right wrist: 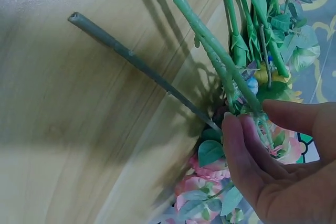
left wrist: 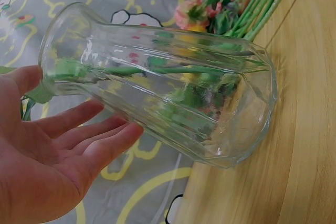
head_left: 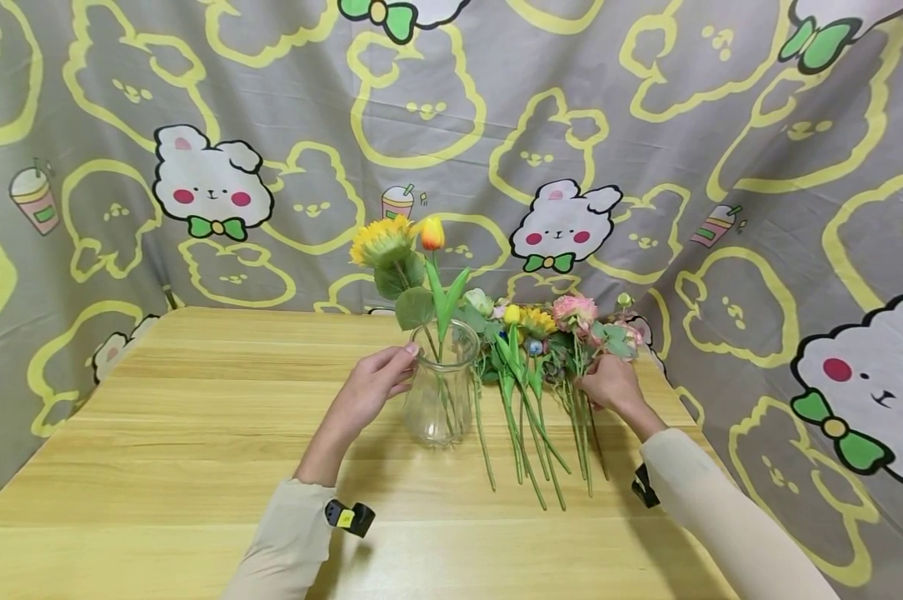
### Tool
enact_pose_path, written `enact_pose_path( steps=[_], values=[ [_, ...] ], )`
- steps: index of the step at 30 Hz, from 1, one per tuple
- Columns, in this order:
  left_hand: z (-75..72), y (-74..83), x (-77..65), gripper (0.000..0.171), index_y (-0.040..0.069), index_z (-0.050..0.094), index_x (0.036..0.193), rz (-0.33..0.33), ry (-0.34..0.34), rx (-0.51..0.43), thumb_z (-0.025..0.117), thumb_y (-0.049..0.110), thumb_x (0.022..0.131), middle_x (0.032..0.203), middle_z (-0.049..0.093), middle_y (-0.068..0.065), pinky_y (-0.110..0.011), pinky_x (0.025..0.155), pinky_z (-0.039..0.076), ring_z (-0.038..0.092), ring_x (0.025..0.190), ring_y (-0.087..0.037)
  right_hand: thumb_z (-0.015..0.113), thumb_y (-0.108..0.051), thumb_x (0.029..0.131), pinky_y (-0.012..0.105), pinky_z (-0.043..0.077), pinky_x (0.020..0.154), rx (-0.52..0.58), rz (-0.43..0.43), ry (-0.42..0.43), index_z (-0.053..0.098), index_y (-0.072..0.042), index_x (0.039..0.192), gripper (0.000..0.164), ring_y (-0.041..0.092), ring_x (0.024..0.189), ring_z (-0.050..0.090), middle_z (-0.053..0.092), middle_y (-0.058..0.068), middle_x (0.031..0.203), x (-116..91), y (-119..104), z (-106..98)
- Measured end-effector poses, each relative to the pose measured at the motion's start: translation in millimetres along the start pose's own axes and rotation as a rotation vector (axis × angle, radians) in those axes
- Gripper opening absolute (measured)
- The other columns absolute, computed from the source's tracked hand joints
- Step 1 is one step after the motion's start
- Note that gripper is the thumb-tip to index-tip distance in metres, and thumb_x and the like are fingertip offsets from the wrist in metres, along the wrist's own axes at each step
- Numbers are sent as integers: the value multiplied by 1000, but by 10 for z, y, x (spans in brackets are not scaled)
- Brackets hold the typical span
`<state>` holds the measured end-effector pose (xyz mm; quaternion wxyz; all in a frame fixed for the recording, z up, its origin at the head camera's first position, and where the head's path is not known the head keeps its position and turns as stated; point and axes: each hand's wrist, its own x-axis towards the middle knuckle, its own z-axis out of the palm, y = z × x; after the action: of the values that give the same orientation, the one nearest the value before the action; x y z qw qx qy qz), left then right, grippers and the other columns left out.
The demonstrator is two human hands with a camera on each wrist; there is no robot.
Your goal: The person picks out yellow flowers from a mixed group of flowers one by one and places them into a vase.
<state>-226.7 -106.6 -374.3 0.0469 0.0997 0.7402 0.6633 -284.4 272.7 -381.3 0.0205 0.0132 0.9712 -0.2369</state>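
A clear glass vase (head_left: 436,408) stands upright on the wooden table, holding a yellow sunflower (head_left: 384,242) and a red-and-yellow tulip (head_left: 432,233). My left hand (head_left: 374,385) is at the vase's left side. In the left wrist view its thumb lies at the rim, and the other fingers extend loosely along the glass (left wrist: 173,93). To the right, my right hand (head_left: 614,385) reaches into a row of artificial flowers. Its thumb and fingertips pinch green stems (right wrist: 210,43) close below pink blooms (head_left: 575,312). A darker stem (right wrist: 142,66) passes behind these fingers.
Several other flowers lie right of the vase, including a yellow tulip (head_left: 512,314) and another sunflower (head_left: 537,321), stems toward the table's front. A grey patterned curtain (head_left: 309,125) surrounds the wooden table (head_left: 197,433) at the back and sides.
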Motion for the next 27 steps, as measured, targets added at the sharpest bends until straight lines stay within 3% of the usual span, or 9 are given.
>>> enact_pose_path(
  steps=[5,10,15,20,24,27],
  values=[
    [-2,2,-4,72,0,53,143,-1,2,4,51,59,101,148,53,-23,-39,108,53,53,138,-34,68,-22,94,28,40,45,-35,20,30,46,-15,53,46,17,40,47,41,-4,44,6,-48,-5],
    [-3,3,-3,72,1,52,144,0,3,7,51,58,102,147,53,-22,-39,108,53,53,138,-34,67,-21,93,24,30,41,-75,-18,139,42,-14,63,40,12,44,33,32,-4,51,10,-168,13],
    [-3,1,-1,71,0,53,143,2,3,5,51,58,102,147,53,-22,-39,108,53,53,138,-33,64,-18,95,26,30,45,-62,-80,192,43,-10,73,32,15,49,35,35,-1,57,0,-330,73],
    [-4,-5,-1,71,1,53,143,7,-1,10,51,59,102,148,53,-22,-39,108,53,52,138,-33,64,-15,97,27,36,49,-33,-128,138,58,1,90,18,15,50,40,49,5,63,4,-446,186],
    [-4,-7,-2,71,1,53,143,9,-1,12,51,59,102,147,53,-22,-40,108,53,52,138,-34,66,-15,97,29,46,52,-29,-139,82,63,7,111,27,19,57,53,68,19,84,22,-502,300],
    [-4,-7,-3,71,0,53,143,9,0,10,51,58,102,148,53,-21,-40,108,53,52,138,-33,69,-16,96,33,49,58,-53,-150,58,65,8,114,31,21,61,56,71,24,96,37,-531,380]
  ],
)
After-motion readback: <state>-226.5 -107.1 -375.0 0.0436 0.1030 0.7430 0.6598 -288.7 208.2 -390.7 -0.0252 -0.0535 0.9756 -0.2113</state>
